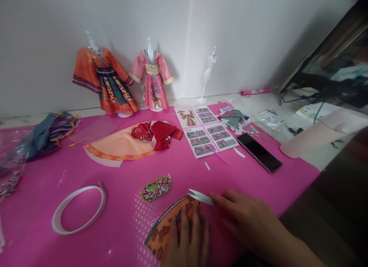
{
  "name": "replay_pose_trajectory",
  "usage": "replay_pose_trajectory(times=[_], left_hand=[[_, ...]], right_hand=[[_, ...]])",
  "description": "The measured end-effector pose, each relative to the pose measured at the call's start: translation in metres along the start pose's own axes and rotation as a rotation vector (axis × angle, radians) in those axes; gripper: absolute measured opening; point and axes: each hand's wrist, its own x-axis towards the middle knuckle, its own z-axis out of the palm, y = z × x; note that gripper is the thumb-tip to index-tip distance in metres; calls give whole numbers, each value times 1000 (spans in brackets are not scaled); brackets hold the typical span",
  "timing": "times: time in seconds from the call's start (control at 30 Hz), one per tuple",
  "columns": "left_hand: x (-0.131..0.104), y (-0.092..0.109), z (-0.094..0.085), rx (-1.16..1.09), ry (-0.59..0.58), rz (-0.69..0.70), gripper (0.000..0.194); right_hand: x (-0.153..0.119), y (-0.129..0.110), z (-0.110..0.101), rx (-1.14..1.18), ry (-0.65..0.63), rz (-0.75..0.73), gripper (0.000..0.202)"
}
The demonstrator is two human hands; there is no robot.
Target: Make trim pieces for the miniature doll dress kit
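Note:
My left hand lies with its fingers stretched out on an orange patterned piece of fabric, which has a curved dark border. My right hand is closed around the red handles of a pair of scissors. The scissor blades are slightly parted and point left, close to the upper right corner of the fabric. A small oval tray of coloured beads sits just above the fabric. Part of the fabric is hidden under my left hand.
A tape roll lies at left. Red and peach doll clothing, an instruction sheet and a phone lie behind. Two dressed doll mannequins and a bare mannequin stand by the wall. A pale cylinder lies right.

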Motion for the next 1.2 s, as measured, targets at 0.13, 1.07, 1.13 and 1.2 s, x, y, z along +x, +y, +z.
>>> replay_pose_trajectory(times=[0.13, 1.07, 1.13, 1.2], left_hand=[[0, -1, 3, 4, 58, 1, 50], [10, 0, 8, 22, 247, -26, 20], [12, -1, 6, 3, 243, -29, 20], [14, -1, 4, -24, 271, -22, 21]], right_hand=[[3, 7, 4, 140, 92, 54, 49], [30, 20, 45, 296, 503, -28, 33], [30, 19, 45, 314, 514, -35, 33], [31, 19, 45, 333, 522, -31, 33]])
